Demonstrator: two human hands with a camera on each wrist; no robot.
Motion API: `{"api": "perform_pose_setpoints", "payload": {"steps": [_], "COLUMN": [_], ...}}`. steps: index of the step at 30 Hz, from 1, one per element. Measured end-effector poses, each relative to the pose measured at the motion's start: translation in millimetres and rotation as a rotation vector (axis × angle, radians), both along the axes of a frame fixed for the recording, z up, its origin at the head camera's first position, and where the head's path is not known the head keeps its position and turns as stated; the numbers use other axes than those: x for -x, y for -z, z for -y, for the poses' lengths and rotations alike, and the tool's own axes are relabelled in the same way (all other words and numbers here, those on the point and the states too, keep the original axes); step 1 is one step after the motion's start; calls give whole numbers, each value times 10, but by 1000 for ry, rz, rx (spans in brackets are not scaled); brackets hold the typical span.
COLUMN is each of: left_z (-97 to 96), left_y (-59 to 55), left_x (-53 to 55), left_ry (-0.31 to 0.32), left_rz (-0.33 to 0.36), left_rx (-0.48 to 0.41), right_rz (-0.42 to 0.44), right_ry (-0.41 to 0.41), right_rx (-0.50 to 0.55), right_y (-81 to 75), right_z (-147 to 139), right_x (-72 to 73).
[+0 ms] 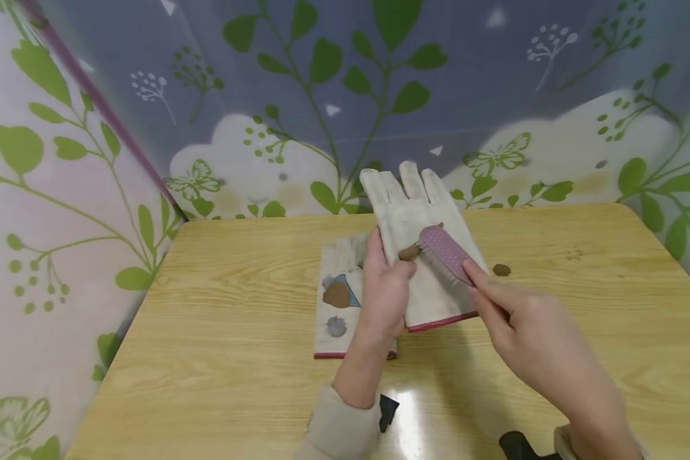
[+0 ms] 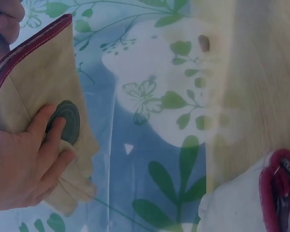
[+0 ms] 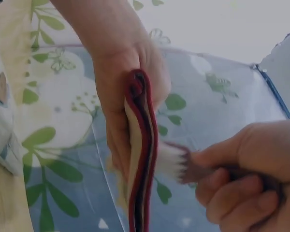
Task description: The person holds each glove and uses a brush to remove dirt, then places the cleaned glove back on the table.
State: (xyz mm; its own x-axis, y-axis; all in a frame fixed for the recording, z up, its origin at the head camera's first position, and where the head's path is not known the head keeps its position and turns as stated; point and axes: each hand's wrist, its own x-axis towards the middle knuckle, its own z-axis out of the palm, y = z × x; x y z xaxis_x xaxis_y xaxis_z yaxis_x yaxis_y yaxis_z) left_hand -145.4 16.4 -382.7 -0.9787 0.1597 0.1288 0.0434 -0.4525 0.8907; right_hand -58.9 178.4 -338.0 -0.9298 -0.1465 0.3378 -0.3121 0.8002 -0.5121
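My left hand point(image 1: 384, 297) grips a cream cloth glove point(image 1: 402, 220) with a red hem, thumb on the front and fingers spread over the back. It is raised off the table, fingers pointing away. Beneath those fingers in the left wrist view lies a dark round patch point(image 2: 67, 121). A pink brush point(image 1: 444, 251) is in my right hand point(image 1: 537, 332), pinched by the handle, its pale bristles turned toward the glove's front. Beside the brush head and my left thumb shows a brown patch point(image 1: 409, 252). The right wrist view sees the glove's cuff point(image 3: 145, 121) edge-on.
A second cream glove point(image 1: 324, 335) lies on the wooden table point(image 1: 224, 319), behind my left hand, bearing a brown patch point(image 1: 337, 295) and a grey one point(image 1: 337, 326). A small brown piece point(image 1: 501, 269) sits to the right. Patterned curtain point(image 1: 345, 128) stands behind the table.
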Motion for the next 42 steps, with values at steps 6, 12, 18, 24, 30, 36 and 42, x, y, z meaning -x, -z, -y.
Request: {"api": "perform_pose_setpoints", "payload": {"steps": [6,12,18,24,30,36,42], "left_z": [91,99,89,155,-3,1,48], "left_y": [-27,-71,-89,-59,-48,-20,-10], "left_x": [13,-26,-8,93,-11,8,34], "left_ry": [7,92,-32,-132,15,50,100], "left_rz": [37,9,-8,-77,-78,47,141], "left_rx": [4,120,73,-40,98,78,46], "right_rz": [3,94,104,-116,-233,-82,-61], "right_ry": [135,70,18,4,145,111,98], "right_rx": [161,257,192,-43,-55,254,423], "right_y": [18,196,151,166,289,306,229], "right_z": [-126,-5,99,341,325,96,-52], "right_x": [116,317,192,29,262,457,430]}}
